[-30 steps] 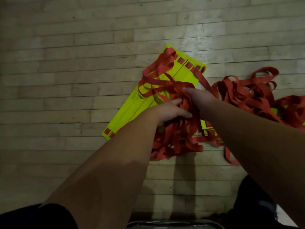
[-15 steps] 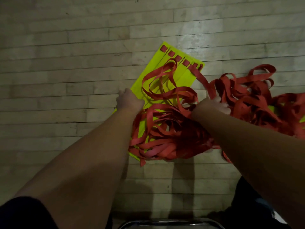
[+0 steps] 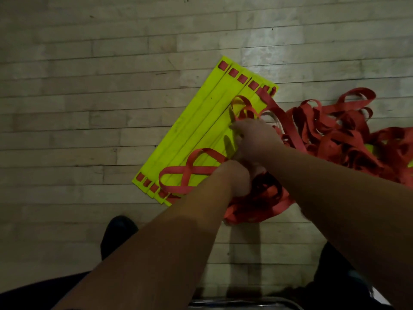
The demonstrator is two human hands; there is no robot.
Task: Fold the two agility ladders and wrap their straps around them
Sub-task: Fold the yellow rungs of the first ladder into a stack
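Observation:
A stack of yellow ladder rungs (image 3: 196, 135) lies slanted on the wooden floor, the rungs side by side with red strap ends showing at both short edges. Loose red straps (image 3: 190, 173) loop over its near half. My left hand (image 3: 234, 177) grips a bunch of red straps at the stack's near right edge. My right hand (image 3: 254, 137) holds more red strap just beyond it, over the stack's right side. A second ladder (image 3: 348, 133) lies as a tangled heap of red straps to the right, with bits of yellow rung showing.
The floor (image 3: 89, 108) is pale wooden boards. My dark shoe (image 3: 116, 231) stands at the lower left, dark clothing at the lower right. A metal rim (image 3: 241, 302) shows at the bottom edge.
The straps that covered the yellow rungs have been gathered toward the right, baring most of the stack. My left hand moved from the stack's left edge to its near right side, next to my right hand.

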